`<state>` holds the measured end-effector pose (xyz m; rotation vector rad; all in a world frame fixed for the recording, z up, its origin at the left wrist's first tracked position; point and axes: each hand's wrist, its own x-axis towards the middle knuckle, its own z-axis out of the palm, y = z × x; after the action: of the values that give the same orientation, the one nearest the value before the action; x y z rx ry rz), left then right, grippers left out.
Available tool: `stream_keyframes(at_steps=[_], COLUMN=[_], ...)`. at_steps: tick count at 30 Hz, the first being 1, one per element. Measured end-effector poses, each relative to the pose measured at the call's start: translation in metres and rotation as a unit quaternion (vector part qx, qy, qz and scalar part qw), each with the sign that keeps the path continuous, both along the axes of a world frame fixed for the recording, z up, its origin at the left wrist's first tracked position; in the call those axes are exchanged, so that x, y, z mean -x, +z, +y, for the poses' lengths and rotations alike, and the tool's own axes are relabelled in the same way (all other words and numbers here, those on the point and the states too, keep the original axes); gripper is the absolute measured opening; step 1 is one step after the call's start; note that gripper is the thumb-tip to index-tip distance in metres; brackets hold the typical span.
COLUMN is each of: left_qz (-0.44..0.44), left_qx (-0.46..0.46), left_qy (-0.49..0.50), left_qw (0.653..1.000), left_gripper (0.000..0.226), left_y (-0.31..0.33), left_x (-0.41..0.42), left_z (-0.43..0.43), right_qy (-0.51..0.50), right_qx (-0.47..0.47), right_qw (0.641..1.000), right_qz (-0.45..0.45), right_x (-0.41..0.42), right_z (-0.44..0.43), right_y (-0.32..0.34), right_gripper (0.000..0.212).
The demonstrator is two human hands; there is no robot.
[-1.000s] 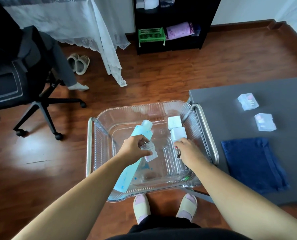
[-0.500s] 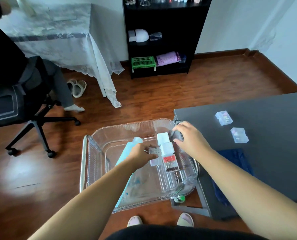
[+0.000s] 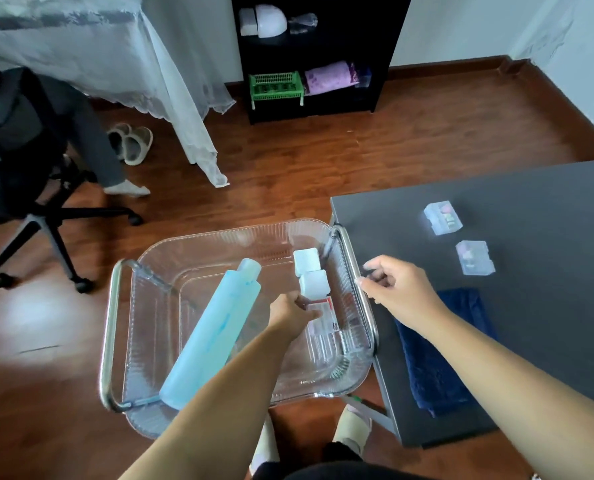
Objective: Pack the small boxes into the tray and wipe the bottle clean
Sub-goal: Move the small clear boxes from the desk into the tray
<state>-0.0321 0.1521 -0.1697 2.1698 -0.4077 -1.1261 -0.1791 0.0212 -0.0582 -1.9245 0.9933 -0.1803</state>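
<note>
Open floor is showing in the tray [image 3: 219,244] between the bottle [image 3: 215,327] and the boxes [image 3: 311,278] along the right wall. The left hand [image 3: 293,315] is blocking that row's near end; the table [image 3: 531,306] is lying mostly bare.

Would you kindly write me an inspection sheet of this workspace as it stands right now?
Surface: dark grey table at right; clear tray with metal handles beside it, over wood floor.
Job's things: blue bottle lying diagonally in the tray; two white boxes by its right wall; two clear boxes on the table.
Clutter: navy cloth on the table's near edge.
Grippers: left hand on a clear box in the tray; right hand empty, fingers loosely curled, over the tray's right handle.
Cables: nothing seen.
Surroundings: black shelf, office chair, slippers.
</note>
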Motion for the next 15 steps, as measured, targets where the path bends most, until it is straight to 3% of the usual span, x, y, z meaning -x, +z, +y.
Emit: stream_keyframes(at_steps=[6,15], left_qz=[-0.067,-0.041], left_qx=[-0.027,-0.037], left_qy=[-0.006,0.008], left_qw=[0.997,0.998], left_gripper=[0.031,0.036], left_y=[-0.006,-0.009], left_x=[0.005,0.02], left_z=[0.005,0.008], right_qy=[0.019,0.036], right_qx=[-0.007,-0.017], right_qw=[1.0,0.999], right_qz=[-0.007,-0.017], right_x=[-0.003,-0.005], right_z=[-0.001,-0.001], right_y=[-0.004,-0.002], right_gripper=[0.012,0.013])
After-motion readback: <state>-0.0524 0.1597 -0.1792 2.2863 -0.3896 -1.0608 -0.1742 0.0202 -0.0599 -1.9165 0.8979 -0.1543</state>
